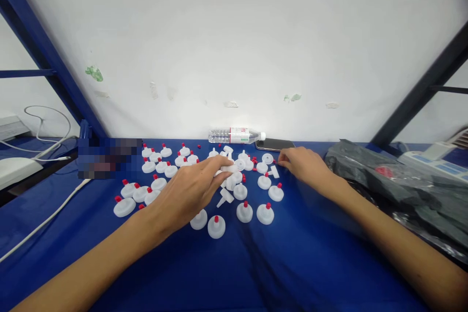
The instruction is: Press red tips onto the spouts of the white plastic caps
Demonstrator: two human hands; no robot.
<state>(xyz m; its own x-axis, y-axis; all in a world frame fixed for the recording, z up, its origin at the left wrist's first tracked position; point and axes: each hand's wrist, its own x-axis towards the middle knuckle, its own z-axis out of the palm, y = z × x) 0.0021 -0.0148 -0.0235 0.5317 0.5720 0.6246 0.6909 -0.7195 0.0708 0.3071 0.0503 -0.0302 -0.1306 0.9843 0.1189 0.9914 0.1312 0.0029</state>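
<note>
My left hand is over the middle of the blue table, its thumb and fingers closed on a white plastic part. To the right, my right hand rests low at the table with fingertips pinched together; a tiny red bit shows by them, too small to make out for certain. Between the hands lie small red caps and white discs with nozzles. White discs with red tips stand nearer the front, and more red-tipped discs spread over the left side. A white T-shaped piece lies beside my left hand.
A clear bottle lies on its side against the wall, with a dark phone right of it. Grey plastic bags cover the right side. A white cable crosses the left of the blue table.
</note>
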